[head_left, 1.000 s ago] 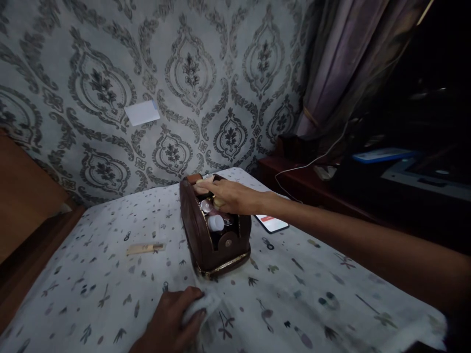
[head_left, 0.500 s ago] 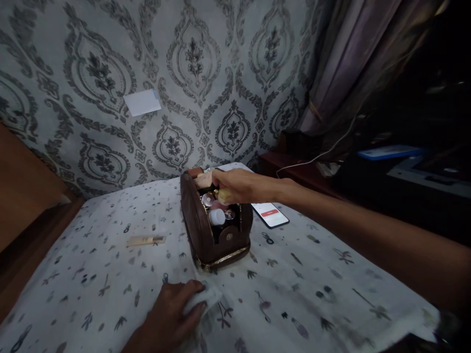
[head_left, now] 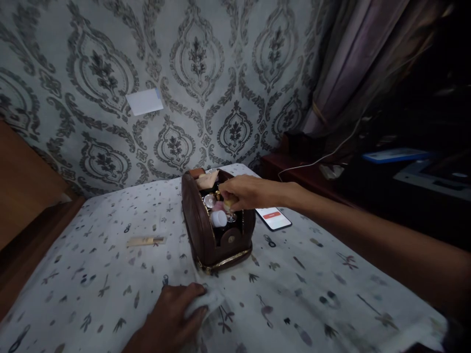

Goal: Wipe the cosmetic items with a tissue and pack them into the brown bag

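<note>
A brown toiletry bag [head_left: 198, 215] stands unzipped on the patterned cloth, its top gaping. Inside it are a white-capped bottle [head_left: 219, 218], a clear round cap [head_left: 209, 200] and a beige packet [head_left: 208, 180]. My right hand [head_left: 245, 192] reaches into the bag from the right, fingers closed around a small pale-yellow item [head_left: 228, 202] whose kind I cannot make out. In front of the bag, my left hand [head_left: 176, 314] rests on the cloth, gripping a crumpled white tissue [head_left: 202, 301] between thumb and fingers. A beige cosmetic tube [head_left: 146, 241] lies to the bag's left.
A phone [head_left: 274, 218] with its screen lit lies right of the bag, beneath my forearm. A white cable [head_left: 324, 158] runs over the dark red surface [head_left: 270, 162] behind. The patterned wall [head_left: 198, 122] carries a white paper [head_left: 144, 102]. Wooden furniture [head_left: 25, 186] stands left.
My right hand has shifted slightly down and right within the bag's opening, away from the beige packet, which shows more now. My left hand has stayed nearly still. The view has shifted slightly.
</note>
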